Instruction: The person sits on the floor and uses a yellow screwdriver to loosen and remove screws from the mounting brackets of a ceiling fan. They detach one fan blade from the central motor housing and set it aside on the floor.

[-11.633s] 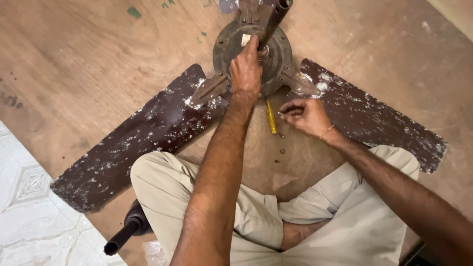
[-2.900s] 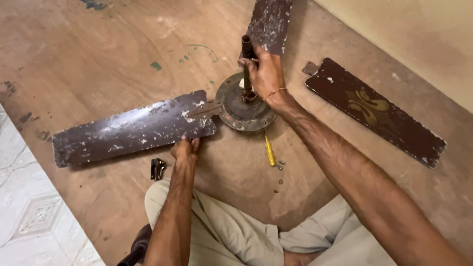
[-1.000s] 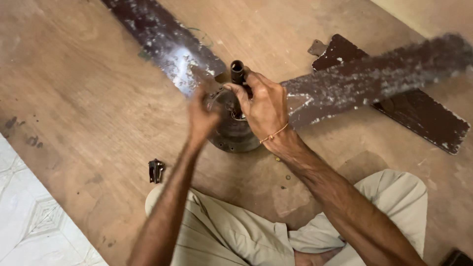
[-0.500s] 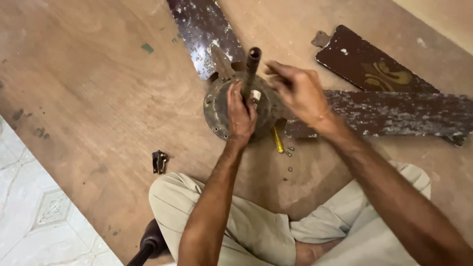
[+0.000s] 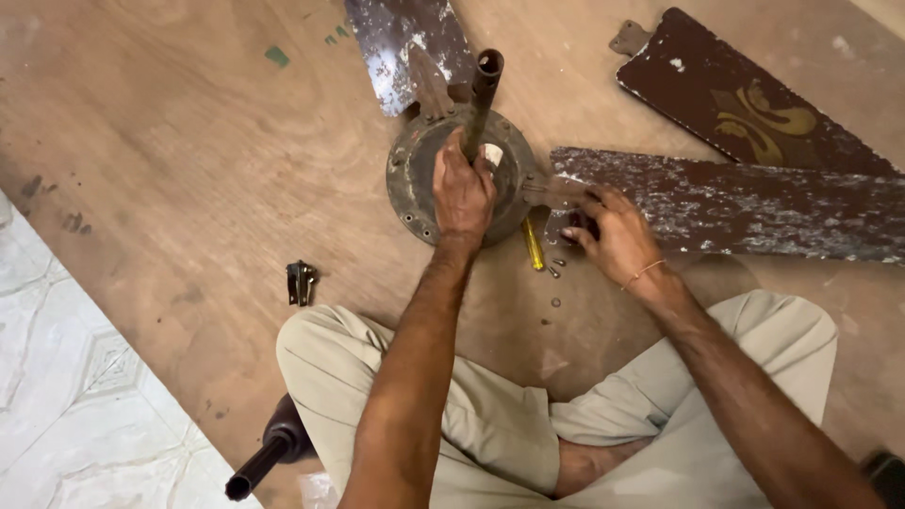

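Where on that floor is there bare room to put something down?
Bare wooden floor lies left of the fan motor, beyond the small metal clip. It is crowded by the right hand: loose screws, a yellow screwdriver, blades.

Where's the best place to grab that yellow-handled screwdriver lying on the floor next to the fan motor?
Probably by the yellow handle of the screwdriver, coming down from above with the right hand, which is nearest. It lies flat on the floor, its upper end tucked close against the motor housing, so the lower end, toward the person, looks freest for a pinch across its width.
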